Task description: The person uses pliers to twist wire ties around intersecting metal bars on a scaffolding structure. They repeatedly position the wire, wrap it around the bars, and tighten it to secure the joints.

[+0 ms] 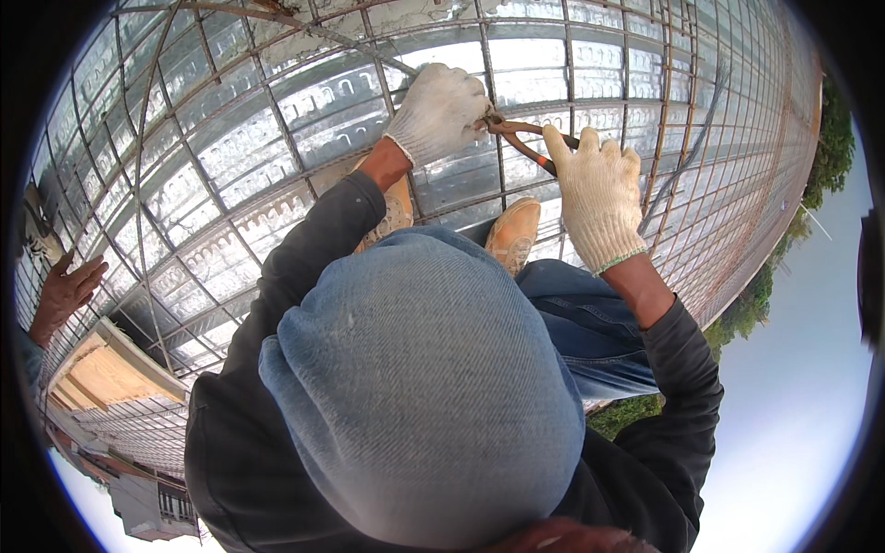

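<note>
Crosswise: pincers (522, 127), head leftward | right fingers (557, 143) gripping handles (542, 159) | left fingers (472, 88) curled, pinch unclear

Pliers (518, 128) indistinct at the tip, co-worker's sleeve (30, 357) partly beyond the left edge

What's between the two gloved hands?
In the head view, a pincer-like tool spans from the left hand to the right hand, over metal mesh.
</note>
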Demonstrator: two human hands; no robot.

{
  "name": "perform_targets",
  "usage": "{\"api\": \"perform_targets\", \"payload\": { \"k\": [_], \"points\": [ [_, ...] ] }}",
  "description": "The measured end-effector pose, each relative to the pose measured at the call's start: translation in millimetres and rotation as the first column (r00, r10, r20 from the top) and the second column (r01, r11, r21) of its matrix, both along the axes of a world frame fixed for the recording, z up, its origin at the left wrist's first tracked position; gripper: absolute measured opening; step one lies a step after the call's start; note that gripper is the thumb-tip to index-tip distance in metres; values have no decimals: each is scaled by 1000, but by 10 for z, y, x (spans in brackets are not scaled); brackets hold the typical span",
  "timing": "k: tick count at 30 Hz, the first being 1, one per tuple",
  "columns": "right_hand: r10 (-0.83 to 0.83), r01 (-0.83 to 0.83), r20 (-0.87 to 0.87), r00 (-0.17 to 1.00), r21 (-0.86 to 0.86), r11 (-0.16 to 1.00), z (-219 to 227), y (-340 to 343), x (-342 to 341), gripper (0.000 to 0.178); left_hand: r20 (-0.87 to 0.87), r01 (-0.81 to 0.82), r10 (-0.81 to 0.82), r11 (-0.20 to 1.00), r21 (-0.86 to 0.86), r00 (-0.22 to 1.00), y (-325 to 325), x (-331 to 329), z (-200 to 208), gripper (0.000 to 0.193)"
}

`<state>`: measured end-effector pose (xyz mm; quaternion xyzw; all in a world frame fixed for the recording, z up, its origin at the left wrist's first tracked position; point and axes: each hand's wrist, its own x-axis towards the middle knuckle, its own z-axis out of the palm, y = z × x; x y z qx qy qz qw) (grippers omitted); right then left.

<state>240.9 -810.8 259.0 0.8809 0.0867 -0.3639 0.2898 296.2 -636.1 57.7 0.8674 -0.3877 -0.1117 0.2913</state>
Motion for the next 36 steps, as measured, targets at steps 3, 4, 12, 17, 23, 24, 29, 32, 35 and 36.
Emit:
{"api": "perform_targets", "payload": {
  "k": [3,4,12,17,23,24,29,32,35,36],
  "points": [
    [-32,33,69,997,-14,999,-47,38,-140,69,13,22,-23,998,64,1000,-36,8,-26,21],
    [-76,77,89,993,-9,997,-70,70,-171,64,98,13,-13,1000,-8,995,-26,7,-85,22],
    [-135,144,159,978,-46,988,-126,322,-301,51,25,27,-27,999,-34,999,-35,17,-44,18],
    [-57,76,172,984,-109,991,-178,360,-305,50,20,38,-37,999,-36,999,-36,39,14,19],
    [-313,311,83,946,31,950,-187,357,-245,44,10,33,-32,999,-28,999,-21,48,9,21],
    [-387,385,40,921,52,922,-187,354,-237,43,0,41,-41,999,-12,999,-25,57,38,22],
    [-669,691,-181,721,116,713,-155,427,-248,43,0,60,-60,998,10,998,5,60,-13,25],
    [-762,763,-174,623,349,544,-259,358,-538,37,-3,73,-73,997,-7,997,18,68,-4,25],
    [-801,738,-174,573,535,412,-287,382,-700,33,-33,110,-110,994,8,993,31,82,-14,30],
    [-865,841,-330,378,513,171,-298,383,-675,33,-38,116,-115,993,0,993,46,79,-7,32]
  ]
}}
